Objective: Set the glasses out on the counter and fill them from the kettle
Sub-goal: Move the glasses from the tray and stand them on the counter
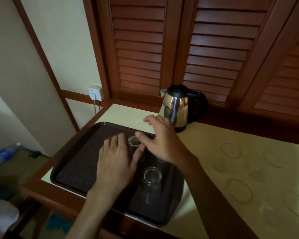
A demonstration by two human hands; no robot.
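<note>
A dark brown tray [71, 156] lies on the cream counter [205, 145]. Two clear glasses stand upside down on it: one at the far edge [134, 141], one nearer [152, 176]. My left hand [116, 157] hovers over the tray with fingers straight and its thumb beside the far glass. Just right of that glass is my right hand [160, 142], fingers spread, thumb tip close to the glass's base. Neither hand plainly holds it. Several clear glasses [240, 190] stand upright on the counter at the right. A steel kettle [178, 107] with a black lid and handle stands at the back.
Louvred wooden shutters [214, 49] close off the back of the counter. A wall socket [96, 93] with a plugged cable sits at the back left. A plastic water bottle [5, 153] lies low at the far left.
</note>
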